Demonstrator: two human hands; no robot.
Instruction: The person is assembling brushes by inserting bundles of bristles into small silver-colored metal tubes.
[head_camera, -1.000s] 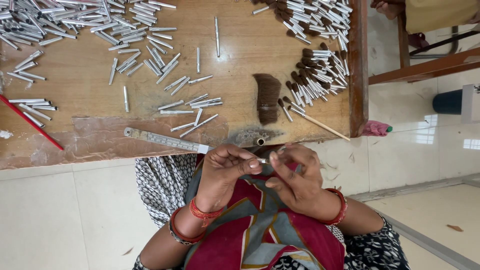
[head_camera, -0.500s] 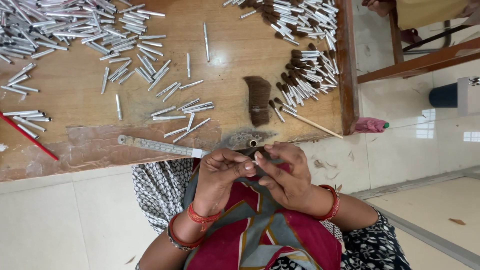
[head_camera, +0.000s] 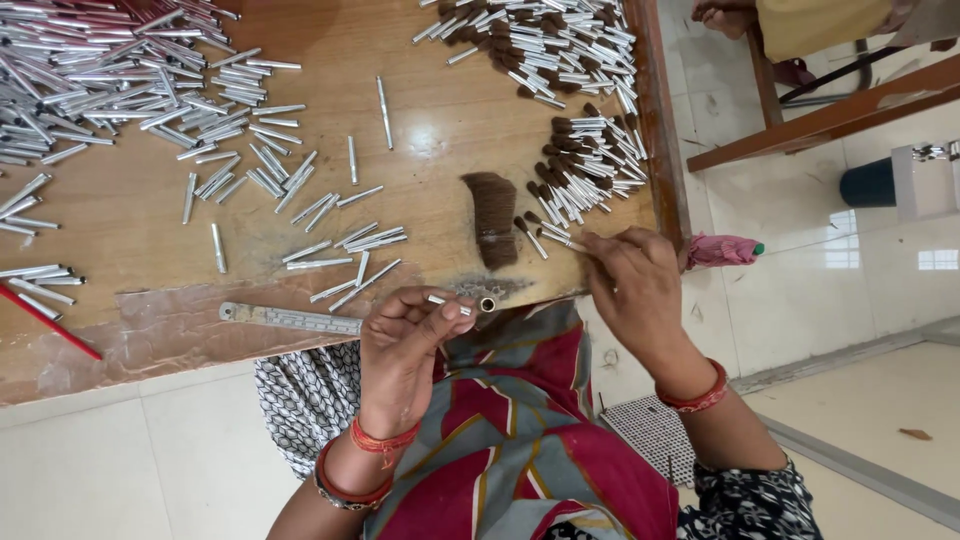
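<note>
Wooden board (head_camera: 120, 230) fills most of our view, its near edge worn and its right edge dropping to tiled floor, so we keep our elbows in and work above our lap, where there is room. Loose silver tubes (head_camera: 120, 80) crowd the left; finished brush heads (head_camera: 590, 160) lie right. Our right hand (head_camera: 635, 290) reaches to that row, fingers pinched on one. Our left hand (head_camera: 405, 345) pinches an open-ended metal ferrule (head_camera: 470, 302); we hold it level and steady.
</note>
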